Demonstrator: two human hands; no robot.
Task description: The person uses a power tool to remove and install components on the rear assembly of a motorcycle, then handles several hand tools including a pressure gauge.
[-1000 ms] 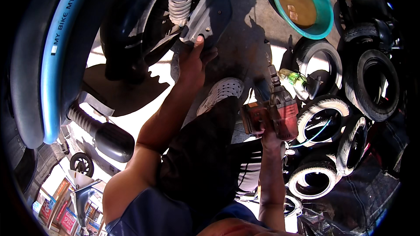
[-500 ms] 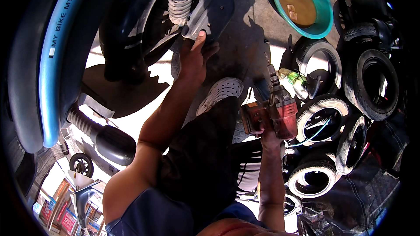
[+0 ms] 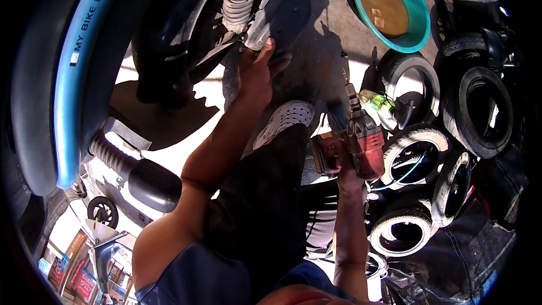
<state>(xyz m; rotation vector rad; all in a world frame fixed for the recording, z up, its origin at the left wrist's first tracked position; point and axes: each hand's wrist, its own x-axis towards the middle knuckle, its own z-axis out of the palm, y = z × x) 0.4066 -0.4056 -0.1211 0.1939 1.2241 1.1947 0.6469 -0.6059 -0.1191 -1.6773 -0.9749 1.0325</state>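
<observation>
My left hand (image 3: 256,76) rests against the lower end of a dark plastic panel (image 3: 285,14) on a motorbike. Its visible fingers are stretched out and apart; part of the hand is in shadow. Just beyond it stands a pale coil-spring shock absorber (image 3: 241,0). My right hand (image 3: 349,176) is closed round the grip of a red and black cordless drill (image 3: 364,147). The drill's long bit points away from me, apart from the motorbike, above the shaded floor.
A turquoise basin (image 3: 420,20) of brownish water stands at the far right. Several tyres (image 3: 480,110) lie and lean along the right, beside a green-labelled bottle (image 3: 379,101). At left are the motorbike's blue-striped seat (image 3: 70,96) and black-ended exhaust (image 3: 152,185). My shoe (image 3: 291,120) is between my arms.
The motorbike has shifted slightly to the right, and my left hand has moved right with its panel. My right hand and the drill have stayed nearly still.
</observation>
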